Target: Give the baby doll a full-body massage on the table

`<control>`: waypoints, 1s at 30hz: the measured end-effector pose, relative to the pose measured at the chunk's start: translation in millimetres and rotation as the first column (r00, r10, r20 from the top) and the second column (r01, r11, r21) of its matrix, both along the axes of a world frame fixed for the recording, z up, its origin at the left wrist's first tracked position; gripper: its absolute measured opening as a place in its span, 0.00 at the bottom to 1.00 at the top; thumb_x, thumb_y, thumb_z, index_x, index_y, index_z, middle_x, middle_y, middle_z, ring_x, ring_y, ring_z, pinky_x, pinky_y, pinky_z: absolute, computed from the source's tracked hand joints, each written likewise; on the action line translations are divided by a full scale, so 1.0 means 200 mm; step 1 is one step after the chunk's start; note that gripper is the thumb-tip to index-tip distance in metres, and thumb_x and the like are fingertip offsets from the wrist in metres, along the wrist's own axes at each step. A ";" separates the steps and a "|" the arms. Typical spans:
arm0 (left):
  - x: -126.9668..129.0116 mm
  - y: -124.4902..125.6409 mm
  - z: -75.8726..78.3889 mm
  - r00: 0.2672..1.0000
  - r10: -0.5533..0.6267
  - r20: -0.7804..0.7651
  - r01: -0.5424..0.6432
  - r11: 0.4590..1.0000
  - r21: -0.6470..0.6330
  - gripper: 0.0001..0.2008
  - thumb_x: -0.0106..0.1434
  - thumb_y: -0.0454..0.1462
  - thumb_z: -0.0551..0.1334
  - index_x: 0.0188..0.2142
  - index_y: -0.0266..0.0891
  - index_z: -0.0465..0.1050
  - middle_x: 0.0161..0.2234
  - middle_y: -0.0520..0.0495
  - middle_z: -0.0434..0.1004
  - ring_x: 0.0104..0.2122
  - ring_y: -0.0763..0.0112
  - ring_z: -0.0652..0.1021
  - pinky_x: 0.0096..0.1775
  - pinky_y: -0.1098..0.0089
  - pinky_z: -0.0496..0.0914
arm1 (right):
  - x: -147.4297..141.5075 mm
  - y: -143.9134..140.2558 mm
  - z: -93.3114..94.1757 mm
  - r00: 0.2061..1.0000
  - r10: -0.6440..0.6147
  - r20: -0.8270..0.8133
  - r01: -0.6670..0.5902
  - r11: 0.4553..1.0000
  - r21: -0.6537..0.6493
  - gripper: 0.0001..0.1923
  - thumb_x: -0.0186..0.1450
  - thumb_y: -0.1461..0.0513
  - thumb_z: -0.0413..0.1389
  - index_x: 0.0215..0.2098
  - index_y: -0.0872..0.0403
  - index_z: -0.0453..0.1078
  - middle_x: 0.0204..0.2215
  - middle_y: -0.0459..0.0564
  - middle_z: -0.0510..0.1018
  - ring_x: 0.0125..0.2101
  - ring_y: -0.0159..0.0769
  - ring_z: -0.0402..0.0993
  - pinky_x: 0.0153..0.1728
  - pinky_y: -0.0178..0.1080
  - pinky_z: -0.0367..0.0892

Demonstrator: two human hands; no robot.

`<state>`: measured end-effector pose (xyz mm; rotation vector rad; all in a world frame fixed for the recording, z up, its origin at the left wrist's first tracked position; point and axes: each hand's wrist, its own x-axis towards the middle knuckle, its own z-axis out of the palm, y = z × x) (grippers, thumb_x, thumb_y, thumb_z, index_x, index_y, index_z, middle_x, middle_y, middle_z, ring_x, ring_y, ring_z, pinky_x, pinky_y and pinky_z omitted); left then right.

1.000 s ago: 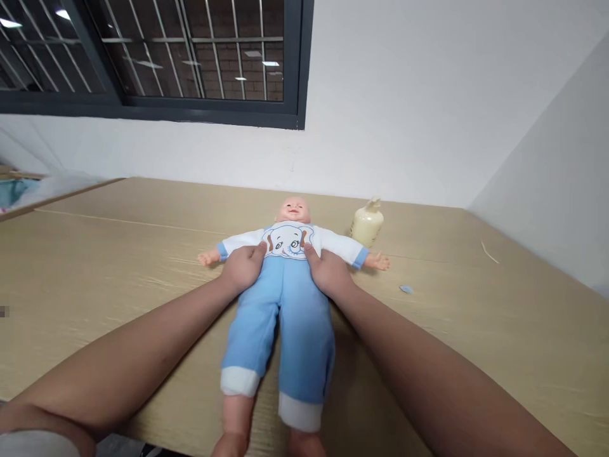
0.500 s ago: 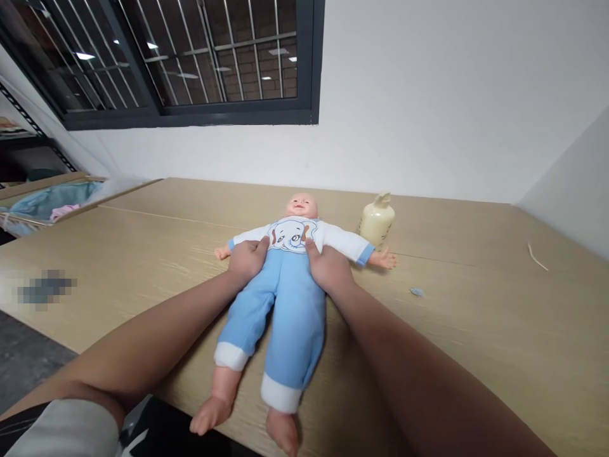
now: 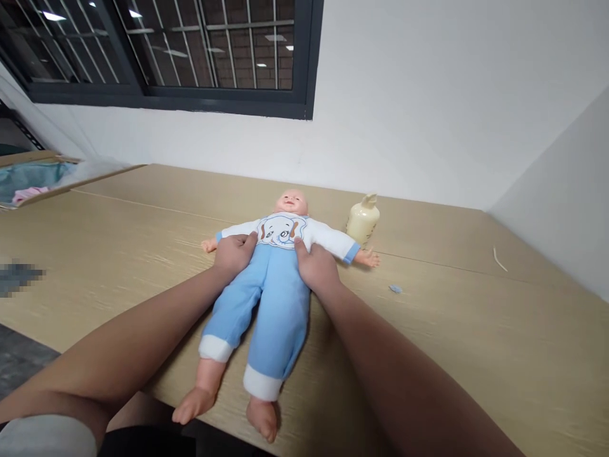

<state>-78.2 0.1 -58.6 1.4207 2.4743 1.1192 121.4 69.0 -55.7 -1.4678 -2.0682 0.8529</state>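
Note:
A baby doll (image 3: 280,285) lies on its back on the wooden table, its head toward the wall and its bare feet at the near edge. It wears a white top with a cartoon animal face and light blue trousers with white cuffs. My left hand (image 3: 235,256) is closed around one side of its waist, thumb on the front of the top. Opposite it, my right hand (image 3: 318,263) grips the other side in the same way. The other fingers of both hands are largely hidden beside and behind the doll. Both doll arms stretch outward.
A cream bottle (image 3: 363,222) stands just beyond the doll's outstretched arm. To the right lie a small bluish scrap (image 3: 395,289) and a thin pale strip (image 3: 499,259). A box (image 3: 71,185) with cloth inside sits at far left, near a blurred dark item (image 3: 19,278).
The whole view has shifted slightly, so the doll, bottle and table appear further left. Both hands keep their hold at the doll's waist, and the doll's pose looks the same.

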 end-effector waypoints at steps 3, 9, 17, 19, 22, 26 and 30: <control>0.01 -0.01 0.00 1.000 0.001 -0.021 -0.001 1.000 0.003 0.25 0.66 0.50 0.51 0.15 0.42 0.53 0.14 0.52 0.58 0.21 0.68 0.66 0.27 0.67 0.53 | 0.00 0.00 0.00 1.000 -0.014 -0.001 0.014 1.000 -0.004 0.44 0.69 0.36 0.37 0.53 0.62 0.74 0.51 0.70 0.79 0.58 0.58 0.71 0.59 0.49 0.60; 0.01 -0.02 0.02 0.998 -0.021 -0.060 0.021 1.000 -0.004 0.17 0.66 0.45 0.51 0.23 0.43 0.63 0.21 0.48 0.71 0.28 0.63 0.72 0.29 0.67 0.57 | 0.01 -0.02 -0.01 0.999 -0.051 0.000 0.051 0.999 0.017 0.42 0.69 0.36 0.38 0.50 0.60 0.75 0.51 0.70 0.79 0.56 0.58 0.72 0.57 0.50 0.62; -0.03 -0.01 0.01 0.992 -0.112 -0.051 0.112 0.994 -0.020 0.11 0.69 0.42 0.50 0.33 0.44 0.66 0.30 0.45 0.78 0.33 0.59 0.77 0.31 0.66 0.59 | 0.02 -0.03 -0.04 0.992 -0.095 -0.082 0.100 0.993 0.056 0.38 0.68 0.35 0.40 0.45 0.55 0.76 0.50 0.64 0.80 0.55 0.55 0.72 0.55 0.48 0.62; -0.04 -0.01 0.00 0.989 -0.142 -0.032 0.142 0.990 -0.017 0.11 0.69 0.41 0.50 0.32 0.45 0.66 0.30 0.45 0.79 0.34 0.59 0.78 0.32 0.66 0.60 | 0.02 -0.02 -0.06 0.988 -0.105 -0.110 0.113 0.991 0.066 0.36 0.67 0.35 0.41 0.41 0.54 0.77 0.46 0.62 0.81 0.52 0.53 0.74 0.53 0.47 0.63; -0.06 0.00 -0.02 0.984 -0.179 0.011 0.179 0.984 -0.003 0.11 0.69 0.41 0.50 0.33 0.45 0.67 0.31 0.46 0.80 0.35 0.59 0.78 0.32 0.66 0.61 | 0.03 -0.02 -0.08 0.981 -0.129 -0.147 0.143 0.986 0.086 0.35 0.65 0.34 0.42 0.33 0.53 0.74 0.37 0.56 0.82 0.43 0.49 0.75 0.48 0.45 0.65; -0.08 0.00 -0.03 0.970 -0.230 0.077 0.228 0.973 0.037 0.10 0.69 0.40 0.51 0.32 0.45 0.67 0.31 0.47 0.80 0.34 0.59 0.79 0.33 0.66 0.62 | 0.03 -0.02 -0.11 0.967 -0.171 -0.187 0.197 0.972 0.127 0.34 0.63 0.33 0.42 0.25 0.51 0.67 0.27 0.49 0.77 0.33 0.43 0.71 0.40 0.42 0.65; -0.09 -0.01 -0.03 0.949 -0.284 0.137 0.274 0.958 0.082 0.10 0.69 0.40 0.52 0.31 0.44 0.66 0.30 0.48 0.80 0.32 0.61 0.78 0.32 0.67 0.62 | 0.03 -0.03 -0.11 0.959 -0.184 -0.217 0.219 0.964 0.149 0.33 0.62 0.33 0.44 0.23 0.51 0.64 0.24 0.46 0.73 0.31 0.40 0.67 0.38 0.41 0.64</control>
